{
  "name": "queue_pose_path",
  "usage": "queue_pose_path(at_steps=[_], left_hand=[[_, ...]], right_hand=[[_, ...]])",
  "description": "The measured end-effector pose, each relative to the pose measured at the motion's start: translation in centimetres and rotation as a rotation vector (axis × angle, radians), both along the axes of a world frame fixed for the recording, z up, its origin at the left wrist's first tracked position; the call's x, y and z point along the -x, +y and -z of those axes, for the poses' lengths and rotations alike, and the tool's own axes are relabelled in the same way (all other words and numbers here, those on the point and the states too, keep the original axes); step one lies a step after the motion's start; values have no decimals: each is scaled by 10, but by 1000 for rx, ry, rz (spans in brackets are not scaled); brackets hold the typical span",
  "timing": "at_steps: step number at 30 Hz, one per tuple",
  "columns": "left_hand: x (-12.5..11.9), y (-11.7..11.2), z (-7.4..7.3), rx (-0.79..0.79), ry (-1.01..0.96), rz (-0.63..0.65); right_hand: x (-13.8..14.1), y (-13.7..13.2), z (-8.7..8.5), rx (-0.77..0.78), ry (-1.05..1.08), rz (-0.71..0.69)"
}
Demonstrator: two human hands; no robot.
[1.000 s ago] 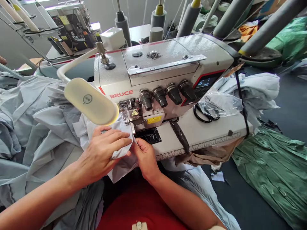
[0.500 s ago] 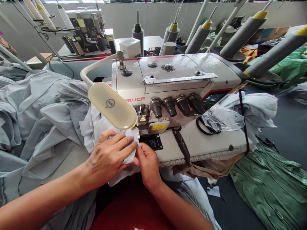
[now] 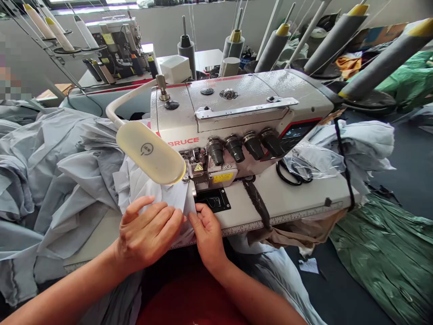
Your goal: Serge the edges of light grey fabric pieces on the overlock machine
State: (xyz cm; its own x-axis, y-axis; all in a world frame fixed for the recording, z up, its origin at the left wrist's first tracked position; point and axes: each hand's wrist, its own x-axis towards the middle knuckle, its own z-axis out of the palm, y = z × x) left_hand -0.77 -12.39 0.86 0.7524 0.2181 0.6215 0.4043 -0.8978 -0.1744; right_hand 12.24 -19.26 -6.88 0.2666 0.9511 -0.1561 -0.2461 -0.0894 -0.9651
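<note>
A light grey piece of fabric (image 3: 174, 196) lies at the left end of a white overlock sewing machine (image 3: 182, 124), by its presser foot area. My left hand (image 3: 149, 232) is closed on the fabric's near part, its fingers curled and their tips partly hidden. Beside it, my right hand (image 3: 209, 234) pinches the fabric's right edge between thumb and fingers, just in front of the black plate (image 3: 214, 201). A pale oval lamp (image 3: 150, 152) hangs over the cloth and hides part of it. The needle is too small to make out.
Heaped grey cloth (image 3: 67, 158) covers the left side. Thread cones (image 3: 274, 49) stand behind the machine. On the right are a clear plastic bag (image 3: 314, 160), a black cord (image 3: 292, 176) and green fabric (image 3: 389, 253). A ruler strip (image 3: 287, 220) runs along the table's front edge.
My left hand has drawn back towards me and left, baring more of the fabric, which now lies flatter. My right hand keeps its pinch on the edge. The view has shifted slightly.
</note>
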Motion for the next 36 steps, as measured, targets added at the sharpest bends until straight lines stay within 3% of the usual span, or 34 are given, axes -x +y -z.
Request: queue_pose_path(at_steps=[3,8,10,14,18,21,24,26,28,30,32,34,36], left_hand=[[-3,-3,-2,57,-20,-59],[-11,-8,-3,519,-100,-85],[-11,-9,-1,586,-66,-106],[-6,-11,-1,467,-9,-167],[-8,-12,1,266,-6,-189],[-10,-6,8,373,-7,-85],[-10,4,15,668,-130,-75],[-7,11,15,788,-217,-167],[-3,16,13,821,-200,-202],[1,21,10,808,-112,-160],[6,26,8,796,-47,-93],[11,32,8,812,-48,-35],[15,37,9,859,-83,12]], right_hand=[[0,-2,2,27,27,0],[-3,-5,-2,26,-39,3],[-4,-7,-4,32,-47,-2],[-5,-11,-5,71,16,2],[-6,-10,-1,50,-63,-3],[-7,-5,6,-59,-204,74],[-11,-2,6,-353,-622,240],[-17,-4,-2,-504,-943,126],[-24,-10,-17,-474,-1128,-186],[-31,-21,-32,-424,-1154,-533],[-38,-34,-41,-535,-1074,-817],[-44,-46,-42,-611,-1024,-925],[-50,-53,-37,-601,-1063,-863]])
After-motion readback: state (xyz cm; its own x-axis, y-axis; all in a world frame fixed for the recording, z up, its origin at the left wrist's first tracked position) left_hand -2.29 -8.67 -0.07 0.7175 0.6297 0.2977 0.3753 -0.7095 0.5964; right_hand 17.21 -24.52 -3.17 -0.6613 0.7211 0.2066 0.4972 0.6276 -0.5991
